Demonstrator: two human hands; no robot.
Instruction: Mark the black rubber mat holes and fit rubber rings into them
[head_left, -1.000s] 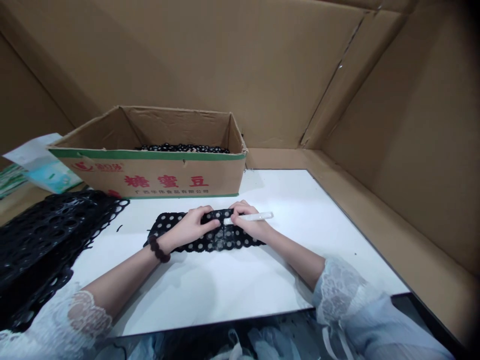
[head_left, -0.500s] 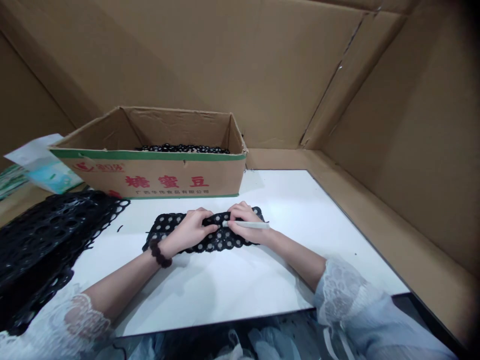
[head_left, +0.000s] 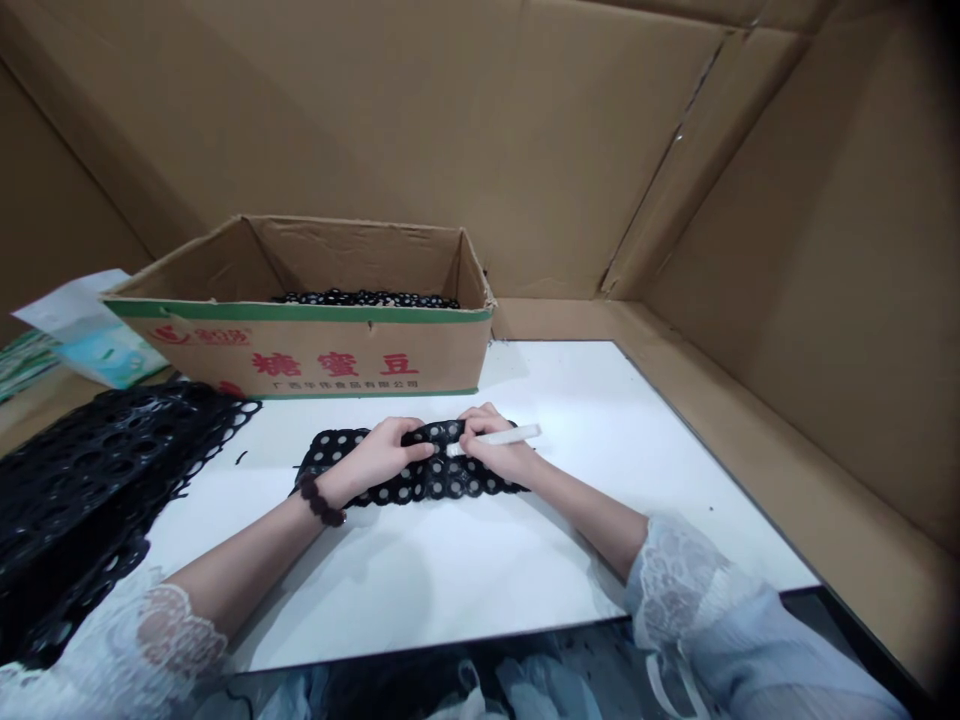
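A strip of black eyelet lace fabric (head_left: 450, 485) with rows of round holes lies across the white table in front of me. My left hand (head_left: 382, 455) grips its left and middle part, thumb pointing right and fingers bent over the far edge. In my right hand (head_left: 495, 440) is a slim white pen-like tool (head_left: 514, 434), its rear end sticking out to the right. The tool's front end points left at the middle of the lace, close to my left thumb. Its tip is too small to make out.
Behind the lace stands an open cardboard box (head_left: 315, 350) with more black lace (head_left: 367, 298) inside. A heap of black openwork material (head_left: 82, 490) covers the left side. A white-and-blue plastic packet (head_left: 105, 340) lies beyond it. Cardboard walls (head_left: 570, 150) enclose the table (head_left: 622, 420).
The white tool has tilted, its rear end rising slightly. My right hand has shifted a little, and the lace's middle has bunched up slightly. My left hand stays nearly in place.
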